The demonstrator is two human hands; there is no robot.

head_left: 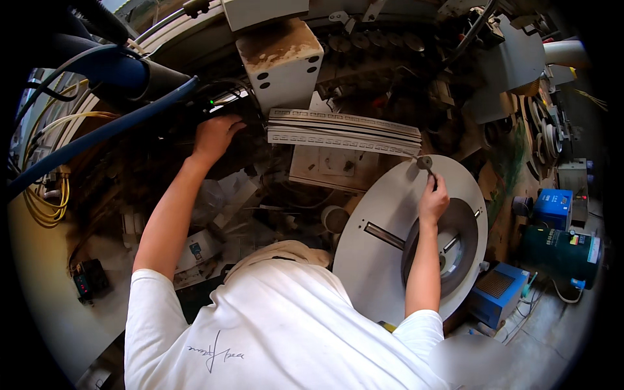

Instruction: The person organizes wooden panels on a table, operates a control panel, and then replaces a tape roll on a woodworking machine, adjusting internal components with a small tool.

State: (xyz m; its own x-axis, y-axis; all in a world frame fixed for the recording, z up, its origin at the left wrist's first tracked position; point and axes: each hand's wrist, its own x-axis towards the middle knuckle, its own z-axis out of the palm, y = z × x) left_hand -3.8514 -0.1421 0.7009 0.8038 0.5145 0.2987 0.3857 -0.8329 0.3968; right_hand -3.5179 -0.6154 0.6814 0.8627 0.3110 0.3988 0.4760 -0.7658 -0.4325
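The head view shows us a large pale disc (pixel 385 203) on the right, and we judge it the main risk: the right forearm crosses it, so if the disc turned, the dark coil (pixel 460 212) lying on it could rub or snag the arm. On the far side, between the hands, the patterned pale bar (pixel 344 129) ends near the right fingers, and a careless push could knock them against its tip. The left hand (pixel 218 135) reaches far left into shadow, fingers bent; we cannot tell whether they press anything, and a blind touch could shift something unseen. The right hand (pixel 433 195) seems to pinch, and a loose hold could let its catch slip. Above those fingertips we see a round grey fitting (pixel 425 162), then the pinched dark piece (pixel 431 174) itself, at the disc's far edge: slim, dull, mostly covered.
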